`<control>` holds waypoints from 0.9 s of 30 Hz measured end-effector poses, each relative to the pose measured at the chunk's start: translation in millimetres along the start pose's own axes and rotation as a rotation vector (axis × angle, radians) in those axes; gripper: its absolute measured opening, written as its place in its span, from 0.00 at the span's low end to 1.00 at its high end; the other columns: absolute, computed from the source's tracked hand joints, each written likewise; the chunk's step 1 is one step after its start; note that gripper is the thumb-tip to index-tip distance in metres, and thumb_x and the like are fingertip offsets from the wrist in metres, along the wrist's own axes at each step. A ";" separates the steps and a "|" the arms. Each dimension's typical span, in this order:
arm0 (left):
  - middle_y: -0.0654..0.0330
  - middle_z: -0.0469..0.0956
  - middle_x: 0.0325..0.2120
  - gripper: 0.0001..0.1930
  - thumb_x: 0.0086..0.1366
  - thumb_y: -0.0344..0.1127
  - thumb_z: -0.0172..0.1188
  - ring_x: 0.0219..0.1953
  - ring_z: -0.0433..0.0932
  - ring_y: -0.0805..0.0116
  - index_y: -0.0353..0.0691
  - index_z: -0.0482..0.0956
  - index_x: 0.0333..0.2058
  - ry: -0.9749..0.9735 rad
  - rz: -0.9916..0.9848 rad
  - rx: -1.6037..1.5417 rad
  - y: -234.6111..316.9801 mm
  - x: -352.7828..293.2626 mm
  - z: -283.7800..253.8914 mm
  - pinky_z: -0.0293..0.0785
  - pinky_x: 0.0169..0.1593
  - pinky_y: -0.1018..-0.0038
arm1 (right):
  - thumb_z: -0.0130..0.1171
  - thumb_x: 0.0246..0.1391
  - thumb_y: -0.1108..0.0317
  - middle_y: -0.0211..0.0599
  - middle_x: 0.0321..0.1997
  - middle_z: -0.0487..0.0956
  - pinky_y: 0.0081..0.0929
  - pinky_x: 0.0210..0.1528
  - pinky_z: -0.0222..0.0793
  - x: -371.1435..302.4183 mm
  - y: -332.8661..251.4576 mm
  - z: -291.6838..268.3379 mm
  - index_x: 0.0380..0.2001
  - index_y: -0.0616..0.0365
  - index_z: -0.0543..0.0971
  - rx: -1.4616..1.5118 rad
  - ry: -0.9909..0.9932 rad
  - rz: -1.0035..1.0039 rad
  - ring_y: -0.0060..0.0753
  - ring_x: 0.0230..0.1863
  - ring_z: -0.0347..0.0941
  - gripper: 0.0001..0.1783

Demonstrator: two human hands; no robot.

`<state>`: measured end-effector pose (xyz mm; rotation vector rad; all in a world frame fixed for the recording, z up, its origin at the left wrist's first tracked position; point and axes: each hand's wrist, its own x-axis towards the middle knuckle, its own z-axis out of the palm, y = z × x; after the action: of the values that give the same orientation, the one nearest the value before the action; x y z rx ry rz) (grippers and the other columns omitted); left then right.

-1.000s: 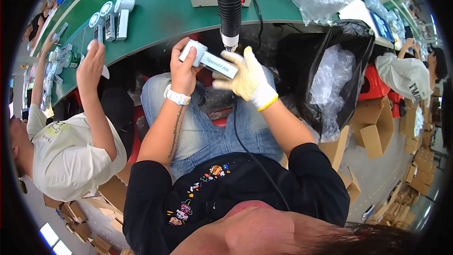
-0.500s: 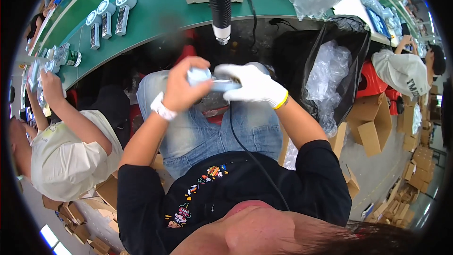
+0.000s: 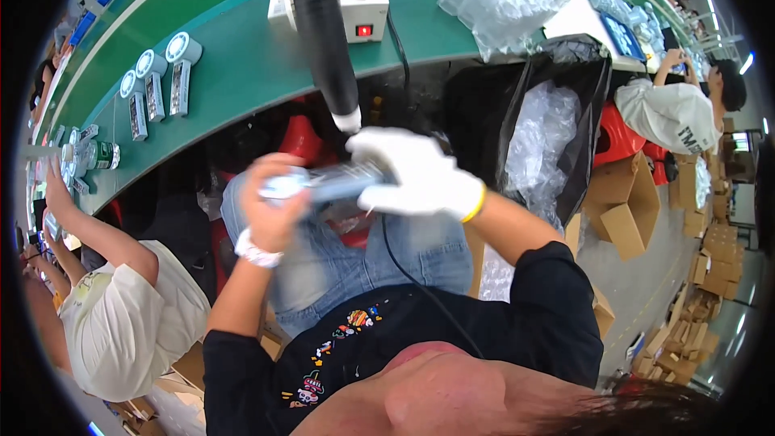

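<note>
My bare left hand (image 3: 274,206), with a white watch at its wrist, is closed round a pale blue round piece (image 3: 284,186). In a white glove, my right hand (image 3: 420,173) grips the other end of a slim grey-blue box-like piece (image 3: 343,183), which reaches across to the round one. Motion blur hides whether the two pieces are joined. Both hands are over my lap. A black corrugated hose (image 3: 319,40) hangs down from above, its pale nozzle (image 3: 348,122) just above my gloved fingers.
On the green table (image 3: 234,73) stand several pale blue round pieces (image 3: 184,48) beside slim boxes (image 3: 179,89). A white box-shaped device (image 3: 367,16) has a lit red switch. Clear plastic packaging (image 3: 496,0) lies right of it. A black bag (image 3: 593,73) hangs nearby. Co-workers sit on both sides.
My hands have moved apart, the left one down and leftward, and more of the slim piece shows between them. The view has shifted, and the hose now hangs at a slant.
</note>
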<state>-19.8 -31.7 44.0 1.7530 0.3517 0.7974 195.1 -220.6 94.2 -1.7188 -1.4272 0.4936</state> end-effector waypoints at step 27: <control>0.57 0.78 0.58 0.20 0.80 0.48 0.51 0.60 0.77 0.63 0.41 0.75 0.60 0.025 -0.538 -0.659 -16.3 49.5 40.1 0.73 0.61 0.66 | 0.69 0.58 0.70 0.43 0.48 0.86 0.30 0.56 0.77 -9.3 36.4 -50.1 0.51 0.63 0.80 0.257 0.266 0.191 0.26 0.48 0.82 0.19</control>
<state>45.5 -25.9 39.6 0.9656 0.4842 0.4648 251.9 -246.9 92.7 -1.6487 -0.9734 0.5052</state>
